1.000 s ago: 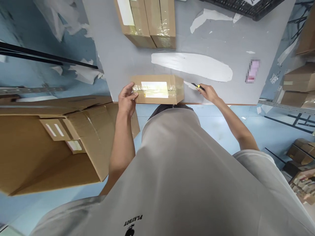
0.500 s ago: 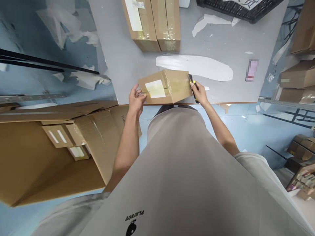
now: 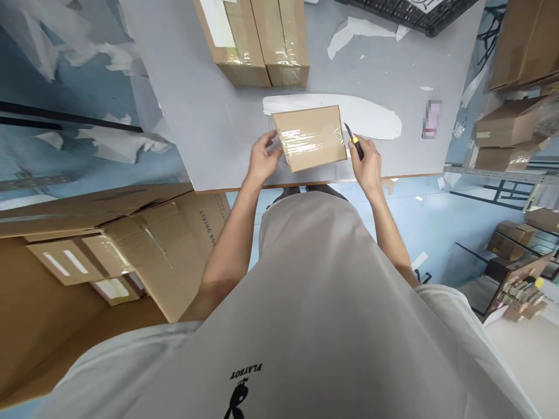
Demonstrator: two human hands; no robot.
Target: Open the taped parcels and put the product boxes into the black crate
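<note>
A small cardboard box lies near the front edge of the table, with a broad side crossed by shiny clear tape facing up. My left hand is at the box's left end, fingers bent and thumb apart; whether the fingertips touch the cardboard is hard to tell. Beside the right end, my right hand grips a black and yellow utility knife. Its blade is out and points up and left, just off the box's right edge. A white paper strip lies partly behind the box.
Two taped cartons stand at the back of the grey table. A black crate and torn paper are at the back right. On the left, a large open carton holds smaller boxes. More boxes are stacked at right.
The small box has been turned: its white-labelled side no longer shows and a taped side faces up. My left hand has shifted right with it. The knife has come away from the box's edge.
</note>
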